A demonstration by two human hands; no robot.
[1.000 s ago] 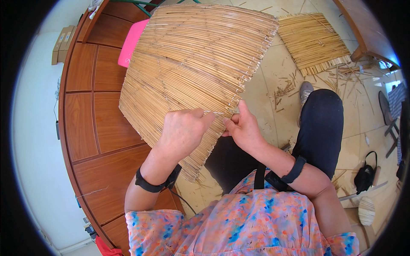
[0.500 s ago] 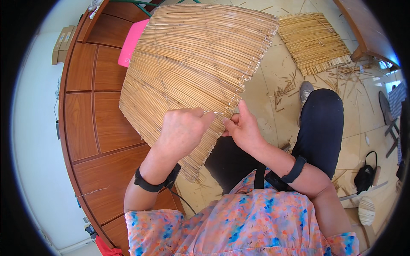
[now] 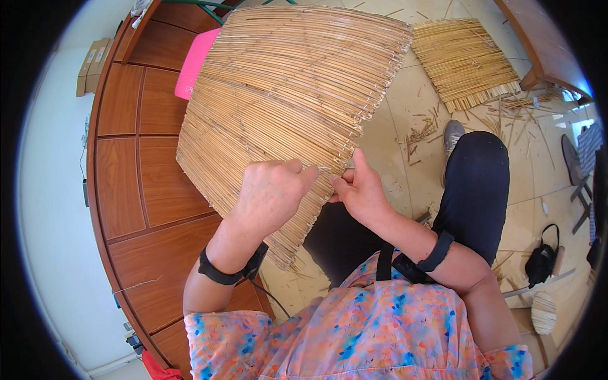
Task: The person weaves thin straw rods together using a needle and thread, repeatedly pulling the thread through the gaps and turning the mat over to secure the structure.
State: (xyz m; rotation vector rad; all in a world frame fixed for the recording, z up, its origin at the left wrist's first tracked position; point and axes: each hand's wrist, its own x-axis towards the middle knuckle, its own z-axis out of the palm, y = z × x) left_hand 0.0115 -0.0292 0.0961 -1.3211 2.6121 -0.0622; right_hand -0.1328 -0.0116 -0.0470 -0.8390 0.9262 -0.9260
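Note:
A large mat of thin straw-coloured stalks (image 3: 285,82) stretches from my lap up toward the far side. White stitching runs along its right edge. My left hand (image 3: 275,187) is closed over the near part of the mat, and a short length of white string (image 3: 320,167) runs taut from its fingers to that stitched edge. At the same spot, my right hand (image 3: 361,189) pinches the mat's edge between thumb and fingers, the thumb pointing up. The fingertips of my left hand are partly hidden, so the string's end does not show.
A brown wooden desk (image 3: 168,171) stands along the left, with a pink chair back (image 3: 197,62) beyond the mat. A smaller stalk mat (image 3: 465,63) lies on the tiled floor at far right, among loose stalk bits (image 3: 421,133). A black pouch (image 3: 541,263) lies at right.

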